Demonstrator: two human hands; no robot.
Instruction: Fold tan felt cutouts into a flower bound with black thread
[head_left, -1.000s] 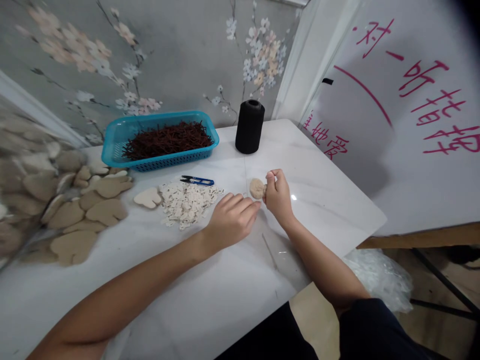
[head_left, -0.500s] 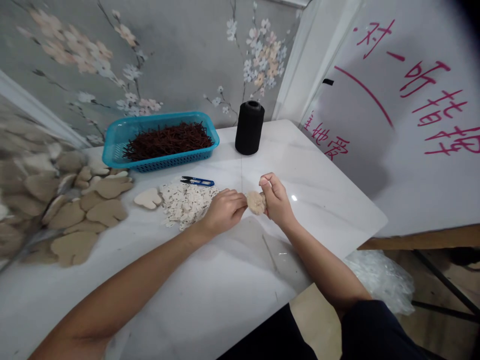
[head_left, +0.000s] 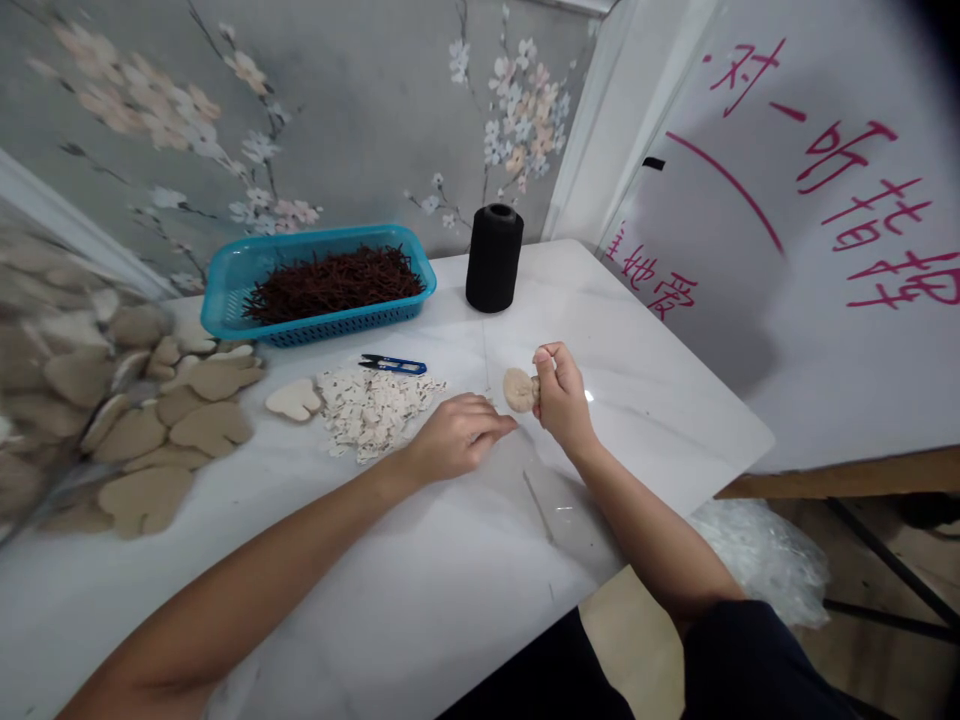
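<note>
My right hand is closed round a beige fuzzy piece with a rounded end, which sticks out to the left of the fingers. The rest of that piece is hidden in the grip. My left hand rests low over the table just left of it, fingers stretched out and apart from the piece. A thin dark thread runs from the black thread spool down toward the space between my hands. Beside my left hand lies a pile of small whitish scraps, with blue thread snips at its back edge.
A blue basket of dark brown strands stands at the back. One pale cut-out piece lies left of the scraps. Many beige cut-outs spread from a clear plastic bag at far left. A whiteboard borders the table's right side.
My left hand has come away from the fuzzy piece, shifting slightly down with its fingers straighter. My right hand has moved a little to the right and up with the piece.
</note>
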